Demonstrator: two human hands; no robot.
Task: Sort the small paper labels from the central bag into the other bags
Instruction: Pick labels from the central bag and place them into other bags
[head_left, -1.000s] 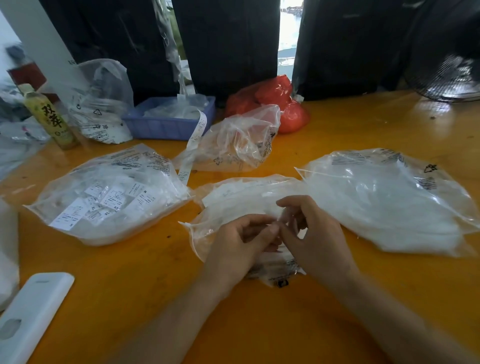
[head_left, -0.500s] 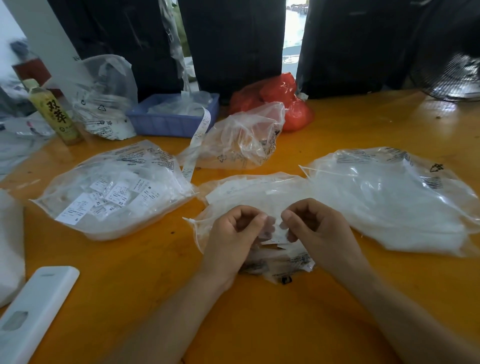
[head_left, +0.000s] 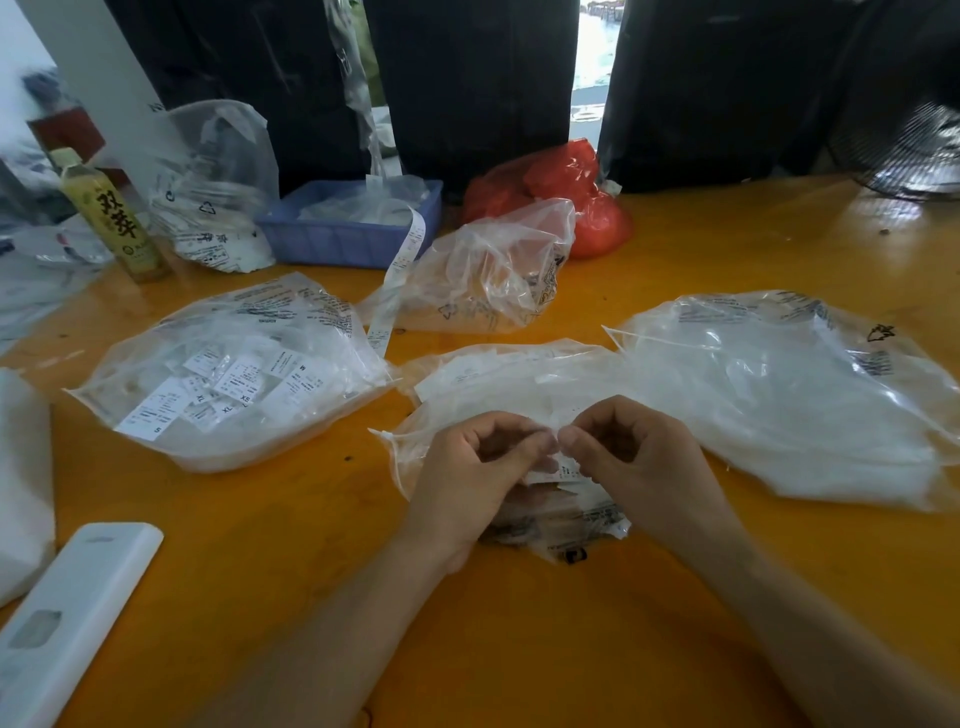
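Hands: left hand (head_left: 470, 470) and right hand (head_left: 636, 460) sit together over the central bag (head_left: 524, 384), near the middle of the worktop (head_left: 519, 623), fingers curled and fingertips meeting.
Grip: both appear to pinch small paper labels (head_left: 558, 470) between thumb and forefinger just above the bag's mouth; a few white slips show under the knuckles, but how many each hand holds cannot be told.
Central bag: clear plastic, lying flat, its near end crumpled beneath the hands, more white slips visible inside.
Left bag (head_left: 234, 374): toward the left edge, well apart from the hands, filled with printed size tags reading S, XL, XS, M.
Right bag (head_left: 779, 400): toward the right edge, its corner touching the central bag, contents white and hard to read.
Far bag (head_left: 488, 275): past the central bag, crumpled, a strip of uncut tags (head_left: 400, 280) trailing beside it.
Step in hand: probably separating one slip from a clump and reading it.
Doing it well: peel slips apart with the fingertips rather than pulling, turn the print up to the head camera's side, confirm the marking before choosing a bag, and drop it well inside the opening so it cannot slide back out.
Risk: thin slips cling together, so two may go as one.
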